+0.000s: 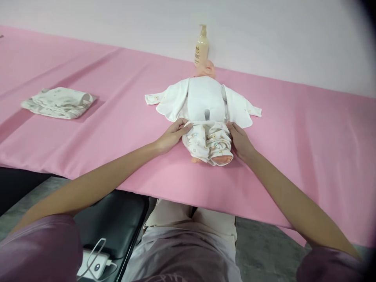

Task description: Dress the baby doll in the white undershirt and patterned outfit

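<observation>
A baby doll [206, 69] lies on its back on a pink-covered table, head toward the wall. White patterned baby pants [208, 137] are bunched around its legs, with the feet showing at the leg openings. My left hand [174, 134] pinches the waistband at its left side. On the opposite side, my right hand [239, 139] has its fingers closed on the waistband too. The doll's white top [173, 100] is spread apart at the front, its sleeves stretched out to both sides. Between the two flaps shows the white torso [205, 98] with a small dark grey mark.
Beyond the doll's head stands a cream pump bottle [201, 47] against the white wall. A folded patterned cloth [60, 102] rests on the pink cover [123, 90] at the left. Below the table edge, a white power bank [95, 264] with a cable sits on a black seat [117, 219].
</observation>
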`<state>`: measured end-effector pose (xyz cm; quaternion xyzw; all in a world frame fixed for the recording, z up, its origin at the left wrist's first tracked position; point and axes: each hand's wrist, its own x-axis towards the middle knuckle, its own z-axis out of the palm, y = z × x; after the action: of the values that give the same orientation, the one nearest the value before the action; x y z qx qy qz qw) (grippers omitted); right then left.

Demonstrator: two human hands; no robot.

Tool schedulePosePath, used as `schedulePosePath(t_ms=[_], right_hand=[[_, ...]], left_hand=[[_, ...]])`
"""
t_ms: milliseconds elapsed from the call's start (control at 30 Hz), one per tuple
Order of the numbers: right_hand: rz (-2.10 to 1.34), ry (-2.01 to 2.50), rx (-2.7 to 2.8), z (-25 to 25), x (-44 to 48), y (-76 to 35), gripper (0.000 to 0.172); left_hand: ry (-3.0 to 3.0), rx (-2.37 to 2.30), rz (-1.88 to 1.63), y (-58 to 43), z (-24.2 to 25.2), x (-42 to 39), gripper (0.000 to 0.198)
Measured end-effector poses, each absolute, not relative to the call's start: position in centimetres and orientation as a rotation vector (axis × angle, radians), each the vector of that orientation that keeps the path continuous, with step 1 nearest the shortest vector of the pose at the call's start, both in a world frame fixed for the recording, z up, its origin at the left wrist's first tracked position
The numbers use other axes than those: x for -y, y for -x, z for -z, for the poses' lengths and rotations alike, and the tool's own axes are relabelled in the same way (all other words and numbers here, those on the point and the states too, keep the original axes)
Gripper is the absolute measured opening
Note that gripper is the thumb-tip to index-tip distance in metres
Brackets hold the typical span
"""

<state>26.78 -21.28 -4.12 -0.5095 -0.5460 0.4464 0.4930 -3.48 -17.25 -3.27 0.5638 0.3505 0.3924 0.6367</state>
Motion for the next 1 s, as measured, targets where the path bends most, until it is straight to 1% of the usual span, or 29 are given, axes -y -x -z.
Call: schedulePosePath(t_ms=[67,133,233,367,500,567,700,800,900,1000], right_hand=[[-1.230,1.200,1.182,3.8,21.9,-26.0,0.073],[-1.335,1.166,1.126,3.3,22.3,-25.1,0.073],[-1.382,1.128,1.164,2.8,22.3,-24.4,0.071],[-1.229,1.158,1.314,3.0,21.6,-25.2,0.074],[-1.030,1.194,1.508,2.7,21.1,-26.3,0.076],[-0.976,1.191,1.560,2.1,20.9,-26.5,0.074],[-0.873,1.204,1.612,0.2,20.1,-26.0,0.065],[-0.810,1.204,1.557,-0.9,18.1,-25.1,0.062],[-0.813,1.192,1.465,-0.9,15.5,-24.3,0.068],[-0.821,1.205,1.378,0.4,13.5,-23.6,0.078]], left_hand=[[-1.199,-0.785,-0.908,3.2,3.1,17.8,0.068],[-1.177,-0.767,-0.921,2.8,2.7,18.2,0.067],[-1.221,-0.754,-0.919,2.7,2.4,18.2,0.063],[-1.280,-0.789,-0.937,3.9,2.4,16.7,0.064],[-1.404,-0.837,-1.003,5.1,2.4,15.1,0.060],[-1.453,-0.828,-1.025,5.1,1.8,15.0,0.055],[-1.566,-0.810,-1.031,4.6,-0.1,15.1,0.039],[-1.609,-0.854,-1.081,4.4,-0.9,14.1,0.035],[-1.611,-0.897,-1.126,4.3,-0.6,12.3,0.038],[-1.582,-0.922,-1.160,4.1,0.5,10.9,0.051]])
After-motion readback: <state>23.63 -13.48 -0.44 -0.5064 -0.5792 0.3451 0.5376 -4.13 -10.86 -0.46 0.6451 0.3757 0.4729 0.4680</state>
